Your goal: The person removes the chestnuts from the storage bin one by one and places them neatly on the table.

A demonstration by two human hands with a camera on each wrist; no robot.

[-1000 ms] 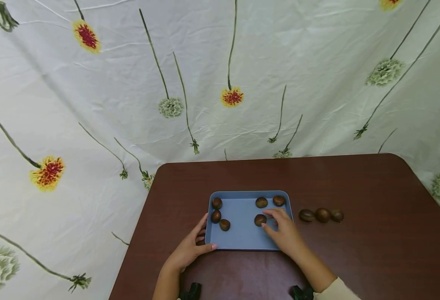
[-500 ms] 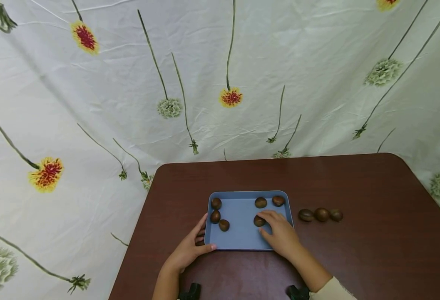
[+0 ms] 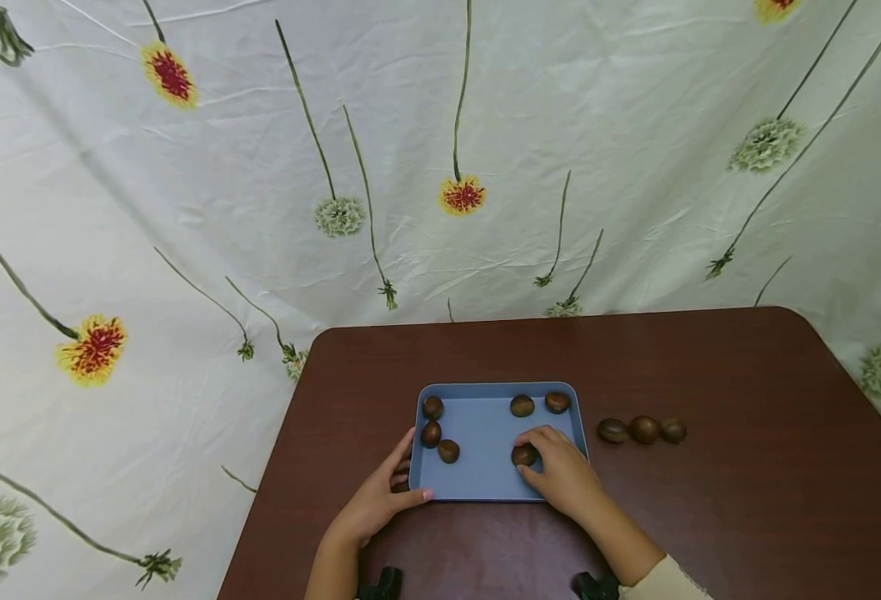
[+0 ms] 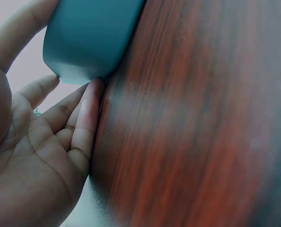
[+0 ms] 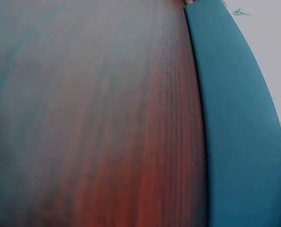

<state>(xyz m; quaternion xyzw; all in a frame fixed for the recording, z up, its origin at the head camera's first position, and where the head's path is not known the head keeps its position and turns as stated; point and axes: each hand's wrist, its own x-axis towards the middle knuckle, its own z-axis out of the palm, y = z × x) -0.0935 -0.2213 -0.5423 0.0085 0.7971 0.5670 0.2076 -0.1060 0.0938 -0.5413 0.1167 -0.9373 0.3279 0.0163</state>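
A blue rectangular tray (image 3: pixel 478 483) lies on the table with several brown chestnuts in it. My left hand (image 3: pixel 374 498) grips its near left corner, thumb on the front rim and fingers along the side. In the left wrist view, fingertips (image 4: pixel 94 90) touch the underside of the tray's corner (image 4: pixel 90 42). My right hand (image 3: pixel 563 471) reaches over the right part of the tray and pinches a chestnut (image 3: pixel 524 455) between thumb and fingers. The right wrist view shows mainly the tray's side wall (image 5: pixel 239 118); the grasp is hidden there.
Three chestnuts (image 3: pixel 435 432) sit at the tray's left side, two more (image 3: pixel 523 406) at its back right. A row of three chestnuts (image 3: pixel 644 429) lies on the brown table (image 3: pixel 740 500) to the right of the tray. A flowered cloth (image 3: pixel 402 108) hangs behind.
My right hand moved left onto the chestnut and closed its fingers on it. That chestnut has shifted slightly toward me and to the right. The left hand stays on the tray.
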